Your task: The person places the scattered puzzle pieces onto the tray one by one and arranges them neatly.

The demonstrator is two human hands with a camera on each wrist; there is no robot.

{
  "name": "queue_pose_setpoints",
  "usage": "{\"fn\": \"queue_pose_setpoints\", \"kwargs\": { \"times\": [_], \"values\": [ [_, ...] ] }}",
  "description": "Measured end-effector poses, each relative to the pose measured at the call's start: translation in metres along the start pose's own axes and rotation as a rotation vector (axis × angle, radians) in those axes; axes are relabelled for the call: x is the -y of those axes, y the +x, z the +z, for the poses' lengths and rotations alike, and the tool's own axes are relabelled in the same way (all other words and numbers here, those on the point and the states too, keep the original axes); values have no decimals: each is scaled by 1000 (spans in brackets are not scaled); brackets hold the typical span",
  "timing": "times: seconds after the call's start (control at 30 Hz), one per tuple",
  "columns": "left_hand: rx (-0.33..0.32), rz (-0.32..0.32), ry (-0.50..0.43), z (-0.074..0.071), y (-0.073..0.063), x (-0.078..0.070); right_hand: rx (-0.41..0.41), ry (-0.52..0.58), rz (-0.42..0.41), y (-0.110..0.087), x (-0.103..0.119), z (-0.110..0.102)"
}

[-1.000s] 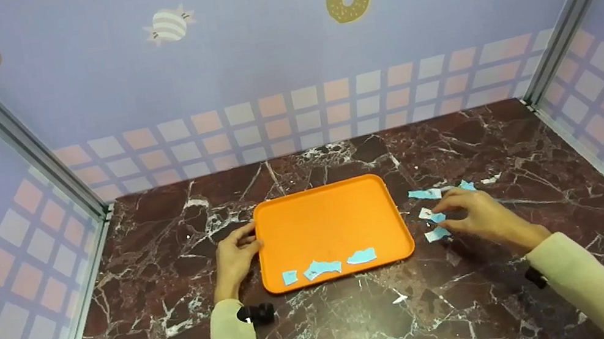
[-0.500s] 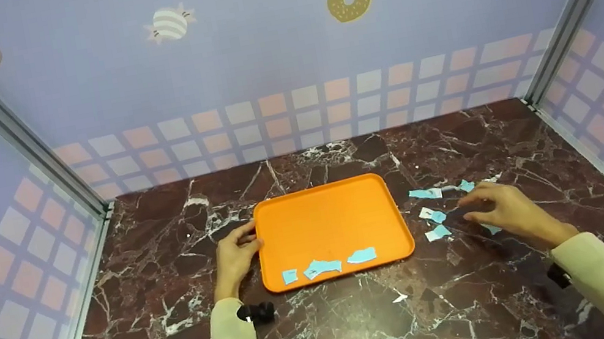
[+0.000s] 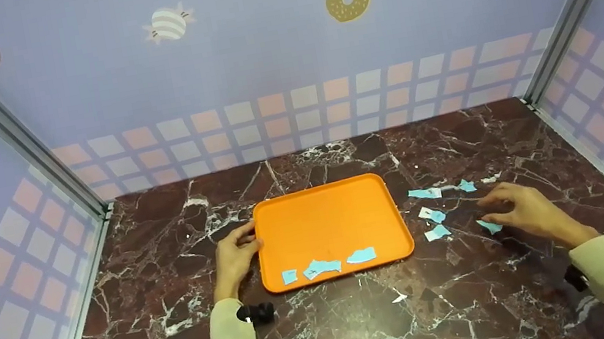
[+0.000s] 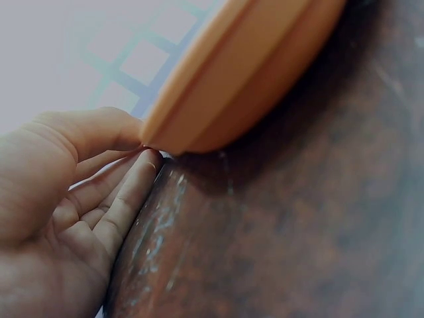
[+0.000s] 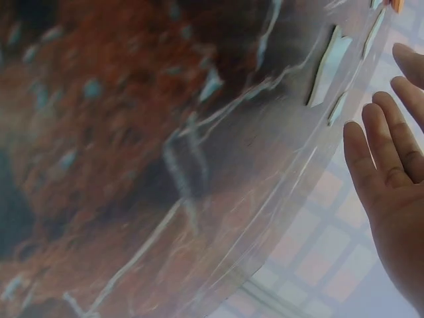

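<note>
An orange tray lies on the marbled tabletop. My left hand grips its left edge; in the left wrist view, the thumb meets the rim and the fingers are just below it. Several torn blue paper pieces, such as one scrap, rest along the tray's near side. My right hand hovers right of the tray with nothing held, fingers extended in the right wrist view. Closest to it is a blue paper piece, partly by the thumb. Left of that hand lie more torn pieces, including a blue and white one.
Beyond the tray are another torn strip and a small blue scrap. A white scrap lies in front of the tray. Patterned walls enclose the table on the back and both sides.
My right hand has moved right, away from the torn pieces beside the tray, leaving them lying uncovered. The left hand and the tray have stayed put.
</note>
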State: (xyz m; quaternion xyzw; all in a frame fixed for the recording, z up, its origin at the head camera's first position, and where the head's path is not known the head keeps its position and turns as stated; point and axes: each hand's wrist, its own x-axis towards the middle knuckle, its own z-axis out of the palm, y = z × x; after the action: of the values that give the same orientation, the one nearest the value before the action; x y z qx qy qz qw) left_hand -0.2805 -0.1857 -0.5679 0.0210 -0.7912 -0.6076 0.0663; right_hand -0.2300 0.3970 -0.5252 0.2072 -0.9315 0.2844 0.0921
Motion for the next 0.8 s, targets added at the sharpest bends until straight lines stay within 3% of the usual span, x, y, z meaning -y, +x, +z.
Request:
{"fn": "queue_pose_setpoints", "kwargs": {
  "times": [0.3, 0.8],
  "values": [
    [-2, 8, 22, -1, 0, 0, 109, 6, 113, -14, -13, -9],
    [1, -1, 8, 0, 0, -1, 155, 29, 147, -17, -17, -9]
  ]
}}
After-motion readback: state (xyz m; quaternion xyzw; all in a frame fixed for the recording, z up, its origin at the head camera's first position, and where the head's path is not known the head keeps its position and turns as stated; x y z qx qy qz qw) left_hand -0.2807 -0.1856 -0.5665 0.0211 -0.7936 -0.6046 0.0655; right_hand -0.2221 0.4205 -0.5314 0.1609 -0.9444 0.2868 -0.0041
